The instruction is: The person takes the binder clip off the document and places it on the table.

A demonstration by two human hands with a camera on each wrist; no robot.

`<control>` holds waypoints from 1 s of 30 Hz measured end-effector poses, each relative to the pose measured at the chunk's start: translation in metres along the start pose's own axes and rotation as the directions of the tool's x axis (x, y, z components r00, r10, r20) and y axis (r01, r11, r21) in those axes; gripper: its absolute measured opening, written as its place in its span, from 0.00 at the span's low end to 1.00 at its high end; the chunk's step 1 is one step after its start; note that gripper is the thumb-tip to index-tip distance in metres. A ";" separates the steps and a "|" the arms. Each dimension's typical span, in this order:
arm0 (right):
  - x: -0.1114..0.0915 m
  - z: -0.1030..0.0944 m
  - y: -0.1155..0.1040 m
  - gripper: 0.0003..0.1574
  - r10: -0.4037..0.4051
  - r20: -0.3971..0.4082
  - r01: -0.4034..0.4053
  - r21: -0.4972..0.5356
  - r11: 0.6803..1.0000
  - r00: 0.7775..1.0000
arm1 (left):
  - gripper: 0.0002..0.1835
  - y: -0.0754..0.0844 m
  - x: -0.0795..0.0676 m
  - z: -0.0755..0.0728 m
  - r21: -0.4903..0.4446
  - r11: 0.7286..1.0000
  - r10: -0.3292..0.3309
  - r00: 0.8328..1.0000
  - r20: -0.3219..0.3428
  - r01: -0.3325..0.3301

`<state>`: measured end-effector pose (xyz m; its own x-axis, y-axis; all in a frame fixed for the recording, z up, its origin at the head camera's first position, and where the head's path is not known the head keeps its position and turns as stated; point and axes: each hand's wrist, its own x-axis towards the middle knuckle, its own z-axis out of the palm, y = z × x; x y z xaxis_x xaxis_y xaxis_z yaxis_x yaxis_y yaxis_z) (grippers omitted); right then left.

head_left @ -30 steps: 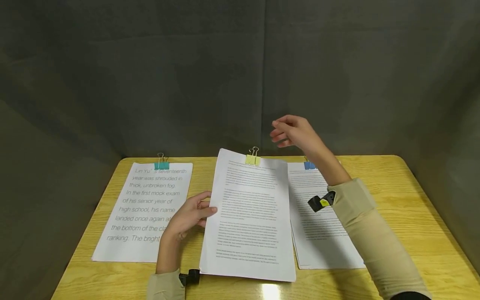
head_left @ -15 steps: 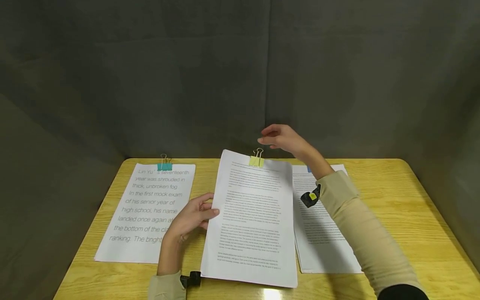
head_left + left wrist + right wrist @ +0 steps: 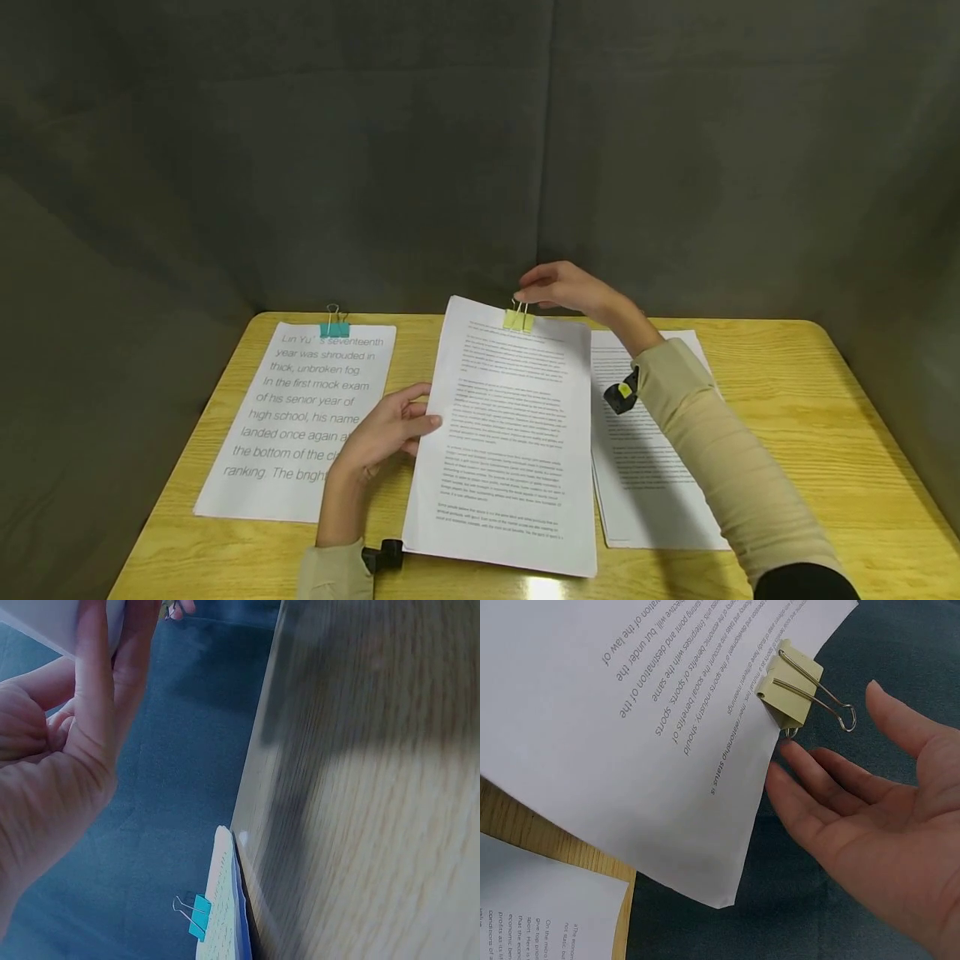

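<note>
My left hand (image 3: 390, 429) grips the left edge of a printed paper stack (image 3: 502, 450), thumb in front and fingers behind. The stack is raised off the table and tilted toward me. A yellow binder clip (image 3: 791, 686) with wire handles sits on its top edge. Behind that edge is my right hand (image 3: 877, 795), fingertips right at the clip's rear handle and thumb apart from the front one. In the left wrist view, fingers (image 3: 96, 682) lie against the back of the raised paper (image 3: 45, 622).
Left on the wooden table (image 3: 787, 467) lies a large-print stack (image 3: 292, 425) with a teal binder clip (image 3: 334, 330). To the right, another printed stack (image 3: 660, 508) is partly covered by my right forearm. A dark cloth (image 3: 480, 150) hangs behind the table.
My right hand has come down and left to the yellow binder clip's handles. The left hand keeps its hold on the raised stack. The view has shifted slightly.
</note>
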<state>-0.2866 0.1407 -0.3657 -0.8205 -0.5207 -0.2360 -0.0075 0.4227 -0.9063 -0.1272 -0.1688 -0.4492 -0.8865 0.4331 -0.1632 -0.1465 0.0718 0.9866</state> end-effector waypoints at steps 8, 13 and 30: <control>0.004 0.003 0.003 0.36 0.028 0.013 -0.028 0.021 0.999 1.000 | 0.23 0.000 0.002 -0.001 -0.013 1.000 0.010 1.000 0.007 -0.010; 0.004 0.002 0.007 0.36 0.018 0.011 -0.018 0.005 1.000 1.000 | 0.23 0.000 0.002 -0.001 -0.016 1.000 0.010 1.000 0.006 -0.010; 0.002 0.004 0.002 0.29 -0.017 -0.010 0.017 0.044 0.999 1.000 | 0.23 -0.003 0.001 -0.003 -0.018 1.000 -0.019 0.999 -0.027 0.018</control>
<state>-0.2861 0.1374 -0.3689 -0.8262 -0.5198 -0.2173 0.0034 0.3810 -0.9246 -0.1292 -0.1709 -0.4520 -0.8949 0.4075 -0.1817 -0.1707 0.0637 0.9833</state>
